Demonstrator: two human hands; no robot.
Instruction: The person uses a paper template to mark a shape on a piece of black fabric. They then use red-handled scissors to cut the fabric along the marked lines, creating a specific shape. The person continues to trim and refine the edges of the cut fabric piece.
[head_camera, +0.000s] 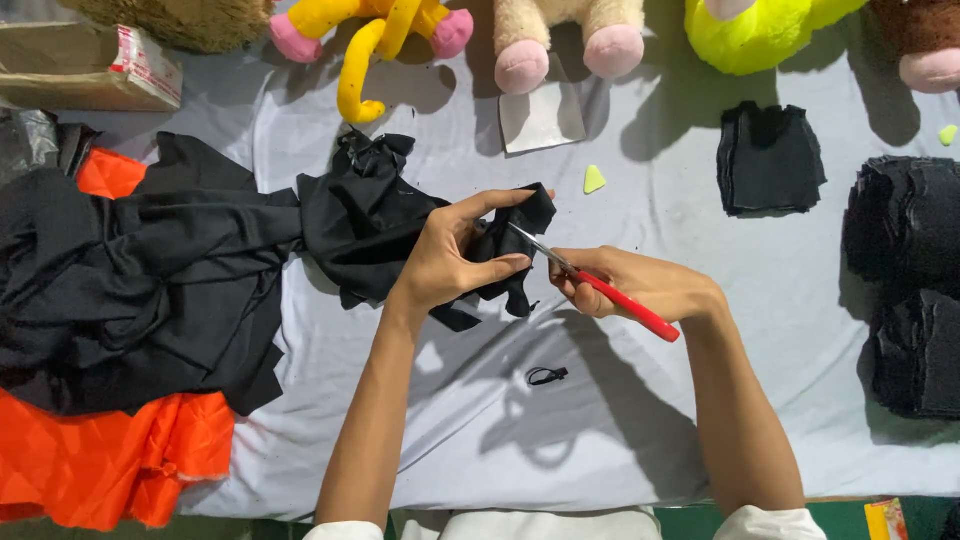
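Left grip (450, 262) pinches black cloth (370, 215) — right grip (630, 285) holds red scissors (590, 283) against it.

A matt black woven cloth (360, 215) lies crumpled on a smooth pale grey fabric table cover (620, 420). Scissors with shiny metal blades and glossy red plastic handles (600, 285) meet it. Slightly shiny orange fabric (100, 460) lies nearby, beside fuzzy plush toys (570, 35).

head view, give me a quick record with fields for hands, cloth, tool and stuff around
left hand: pinches black cloth, fingers spread over it
right hand: grips red-handled scissors, blades at the cloth edge
cloth pile: black over orange fabric, on the left
cut stacks: black squares, on the right
far edge: plush toys
table: pale sheet
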